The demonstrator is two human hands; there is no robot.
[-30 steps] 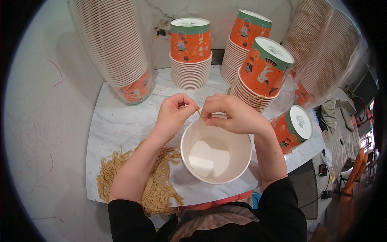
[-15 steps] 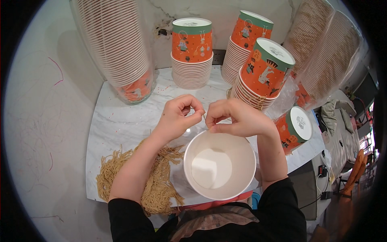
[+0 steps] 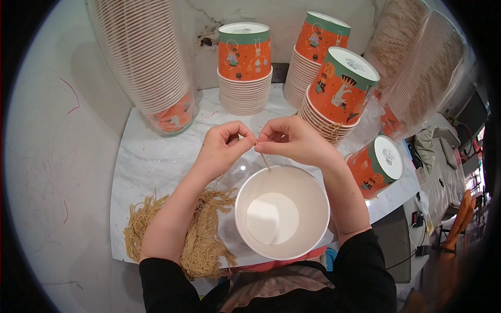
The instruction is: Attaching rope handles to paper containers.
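Dangling below both hands [image 3: 223, 147] — tan cord [image 3: 265, 160], near the tub [image 3: 313, 206].

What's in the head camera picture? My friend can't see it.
A person's left hand and right hand pinch a thin tan strand near the far rim of a white bucket. The left forearm crosses over a pile of tan strands; stacks of upside-down orange buckets stand behind.
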